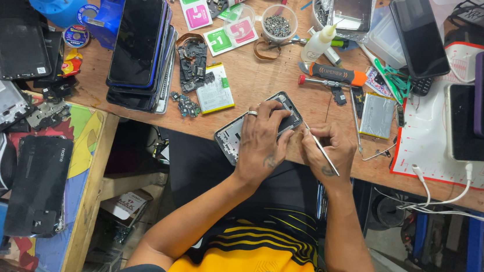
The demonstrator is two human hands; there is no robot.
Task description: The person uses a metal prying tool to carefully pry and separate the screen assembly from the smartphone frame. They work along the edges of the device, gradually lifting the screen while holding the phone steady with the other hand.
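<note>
Two hands meet over one opened phone point(242, 131) at the near edge of the counter point(258, 82). Head view: the phone lies back-up with its cover off, its long axis running diagonally from lower left, by the counter edge, to upper right. Left hand point(262, 140) rests flat across the phone's middle, fingers pressing it down; its grip is on the phone, pinning rather than lifting it. Right hand point(328, 149) sits just beside the phone's upper-right end, clenched on a thin metal probe point(321, 150) held pen-fashion. The probe slants up-left, so its tip point(304, 124) points toward the phone's right edge, close to the left fingertips point(282, 113). Whether the tip touches the phone cannot be told. A loose battery point(216, 88) lies well apart, up-left; a silver battery point(377, 115) lies to the right.
</note>
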